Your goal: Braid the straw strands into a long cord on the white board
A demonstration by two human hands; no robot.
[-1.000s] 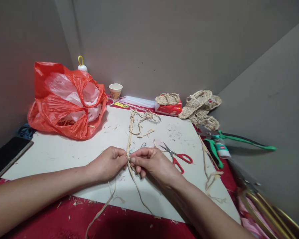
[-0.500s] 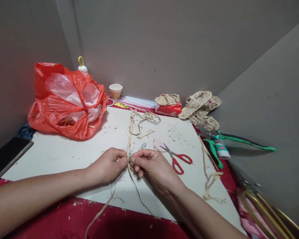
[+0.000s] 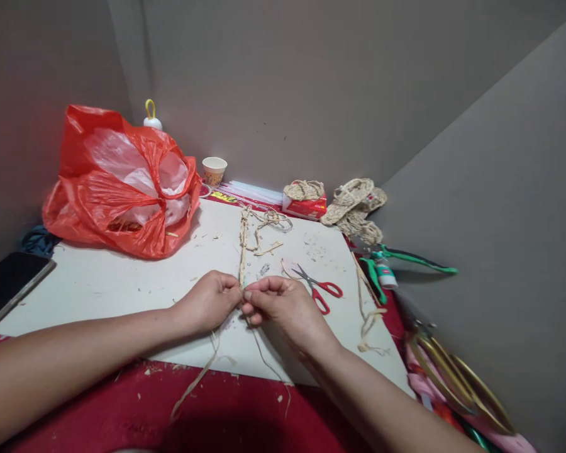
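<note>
A narrow braided cord of pale straw-like fibre (image 3: 243,255) runs from the back of the white board down to my hands. My left hand (image 3: 212,301) pinches its near end between thumb and fingers. Just to the right, my right hand (image 3: 278,305) is closed in a pinch on the same cord, the fingertips of both hands almost touching. Two loose strands trail from below the hands, one left strand (image 3: 198,380) and one right strand (image 3: 266,358), onto the red cloth. Red-handled scissors (image 3: 318,286) lie partly open to the right of my right hand.
A red plastic bag (image 3: 122,189) stands at back left, with a phone (image 3: 14,286) before it. Along the back are a paper cup (image 3: 214,171) and woven straw pieces (image 3: 353,204). Green-handled pliers (image 3: 417,257), a small bottle (image 3: 385,275) and gold-handled shears (image 3: 457,377) lie right.
The view has shifted, so objects on the right appear further left and more of the shears shows. Both hands keep their pinch on the cord, with little movement.
</note>
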